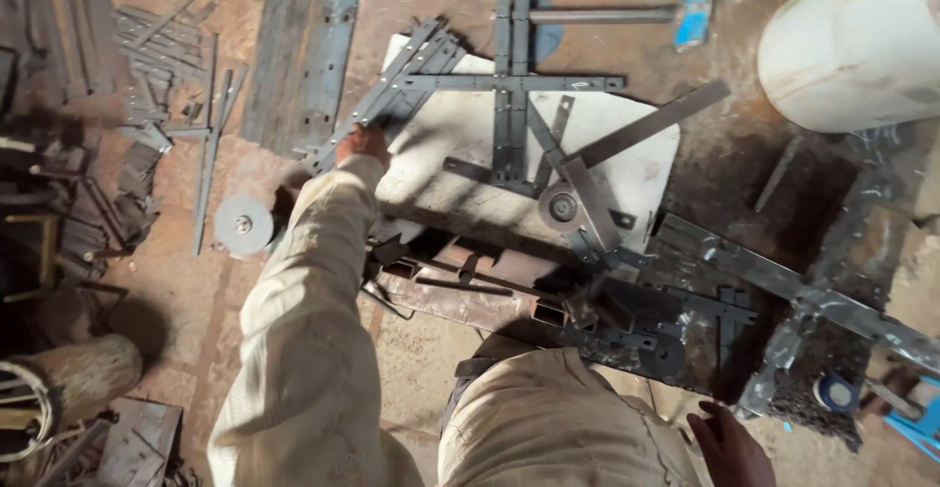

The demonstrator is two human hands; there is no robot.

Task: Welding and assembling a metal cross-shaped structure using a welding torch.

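— Left hand (360, 144)? Its fingers look hidden.
— Closed around the bundled metal strips (392, 86) at eleven o'clock on the white slab (627, 169); fingertips hidden underneath.
— Right hand (729, 445)?
— Five o'clock, cut off by the frame; can't tell its grip.

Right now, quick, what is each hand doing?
Left hand: closed on a bundle of flat grey metal strips.
Right hand: down by the knee, holding nothing visible; open or closed cannot be told.
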